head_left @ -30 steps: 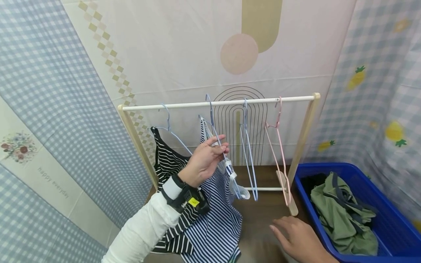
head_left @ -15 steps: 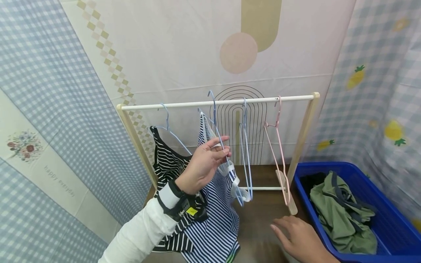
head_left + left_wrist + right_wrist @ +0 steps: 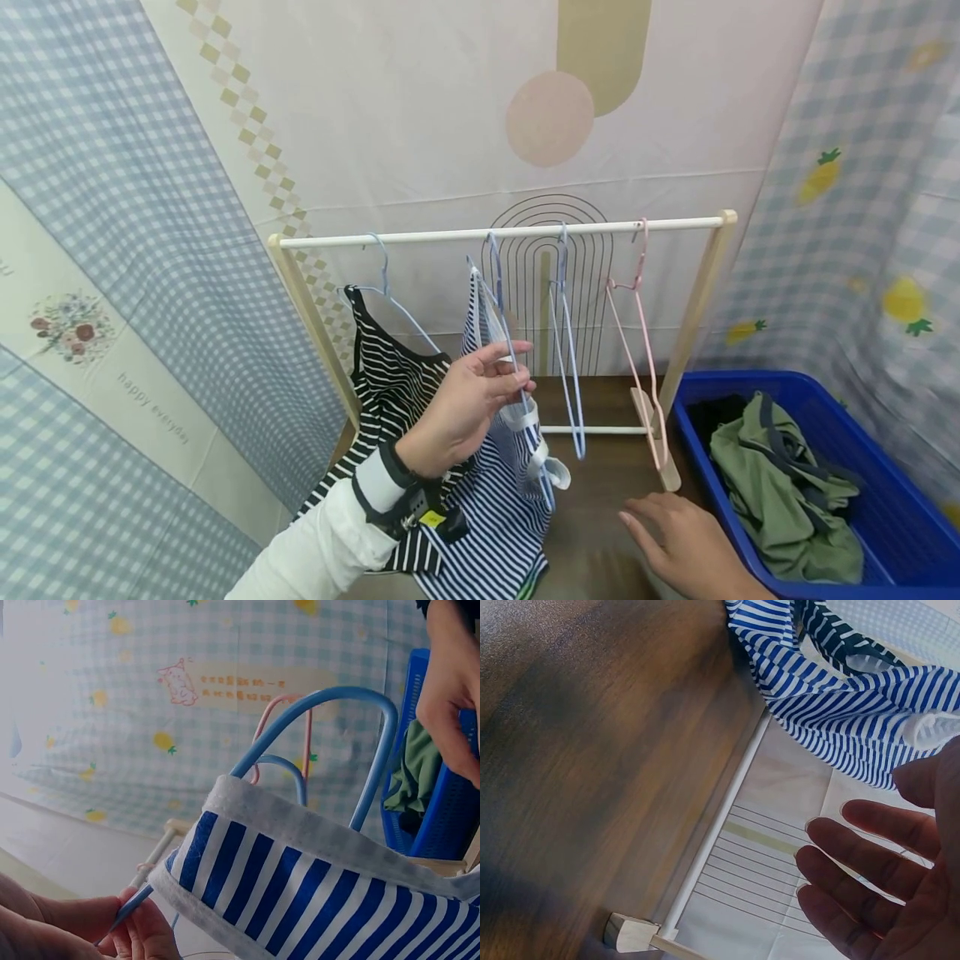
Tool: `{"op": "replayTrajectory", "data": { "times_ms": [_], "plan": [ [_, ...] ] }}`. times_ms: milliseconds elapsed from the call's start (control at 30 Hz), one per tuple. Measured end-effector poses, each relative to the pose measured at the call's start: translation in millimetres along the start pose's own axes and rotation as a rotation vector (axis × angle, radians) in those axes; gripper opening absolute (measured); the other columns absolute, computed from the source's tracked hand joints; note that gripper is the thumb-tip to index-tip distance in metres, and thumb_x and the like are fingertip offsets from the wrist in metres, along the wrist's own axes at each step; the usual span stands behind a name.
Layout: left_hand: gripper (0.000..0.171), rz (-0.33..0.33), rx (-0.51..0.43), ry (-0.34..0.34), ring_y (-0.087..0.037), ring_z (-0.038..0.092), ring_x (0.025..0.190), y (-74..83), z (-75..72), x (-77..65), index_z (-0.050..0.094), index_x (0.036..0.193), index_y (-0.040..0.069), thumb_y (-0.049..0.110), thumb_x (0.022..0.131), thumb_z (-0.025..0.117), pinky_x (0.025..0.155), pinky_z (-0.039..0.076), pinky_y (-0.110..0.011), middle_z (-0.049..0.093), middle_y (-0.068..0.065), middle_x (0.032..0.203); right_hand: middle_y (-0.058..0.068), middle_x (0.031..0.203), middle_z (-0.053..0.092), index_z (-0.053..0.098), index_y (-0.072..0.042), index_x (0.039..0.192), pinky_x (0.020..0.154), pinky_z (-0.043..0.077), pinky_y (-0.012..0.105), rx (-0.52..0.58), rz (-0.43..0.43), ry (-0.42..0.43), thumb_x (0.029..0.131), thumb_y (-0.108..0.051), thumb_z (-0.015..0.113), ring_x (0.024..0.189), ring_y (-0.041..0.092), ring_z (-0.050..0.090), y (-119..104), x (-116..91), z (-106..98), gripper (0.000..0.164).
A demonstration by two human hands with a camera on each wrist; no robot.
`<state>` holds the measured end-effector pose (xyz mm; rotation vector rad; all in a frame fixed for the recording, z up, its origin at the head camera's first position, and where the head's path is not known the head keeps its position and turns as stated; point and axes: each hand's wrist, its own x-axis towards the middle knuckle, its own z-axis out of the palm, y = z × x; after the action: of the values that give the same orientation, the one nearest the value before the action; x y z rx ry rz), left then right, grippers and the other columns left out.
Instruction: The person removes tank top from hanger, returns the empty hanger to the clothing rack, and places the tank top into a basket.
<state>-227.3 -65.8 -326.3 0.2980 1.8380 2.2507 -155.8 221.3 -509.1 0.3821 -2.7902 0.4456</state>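
My left hand pinches one side arm of a light blue clothes hanger between thumb and fingers. A navy-and-white striped top with white trim hangs from this hanger, its strap round the near end in the left wrist view. The hanger's hook is at the white rail; it looks to be over it. Over the table, beside the blue basket, my right hand hovers with relaxed fingers and holds nothing. In the right wrist view its fingers are spread apart.
A black-and-white striped top hangs on another blue hanger at left. Farther right on the rail are a bare blue hanger and a bare pink hanger. The blue basket at right holds a green garment and something black.
The hanger's hook rose above the rail, then came down onto it slightly farther right. My left hand went lower with the hanger and striped top. The right hand stayed nearly still.
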Motion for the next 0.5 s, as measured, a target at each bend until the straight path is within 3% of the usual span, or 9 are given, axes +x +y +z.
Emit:
{"op": "replayTrajectory", "data": {
  "times_ms": [233,500],
  "plan": [
    [0.044,0.003,-0.007,-0.043,-0.013,0.07,0.091,-14.4,-1.4,-14.3,0.06,0.144,-0.002,-0.006,0.1,0.063,0.09,0.06,-0.028,0.063,0.003,0.09,-0.015,0.09,0.076,0.082,-0.027,0.097,0.073,0.063,0.032,-0.003,-0.023,0.045,0.093,-0.034,0.083,0.084,0.006,0.073,0.6,-0.5,1.9,0.008],
    [0.046,0.026,-0.014,-0.137,-0.011,0.07,0.094,-39.4,-10.4,-17.7,0.056,0.146,-0.006,-0.004,0.101,0.062,0.093,0.061,-0.027,0.061,0.003,0.095,-0.016,0.088,0.075,0.082,-0.028,0.094,0.07,0.062,0.03,0.0,-0.055,0.089,0.092,-0.033,0.084,0.081,0.004,0.071,0.3,-1.6,3.6,0.006]
  ]
}}
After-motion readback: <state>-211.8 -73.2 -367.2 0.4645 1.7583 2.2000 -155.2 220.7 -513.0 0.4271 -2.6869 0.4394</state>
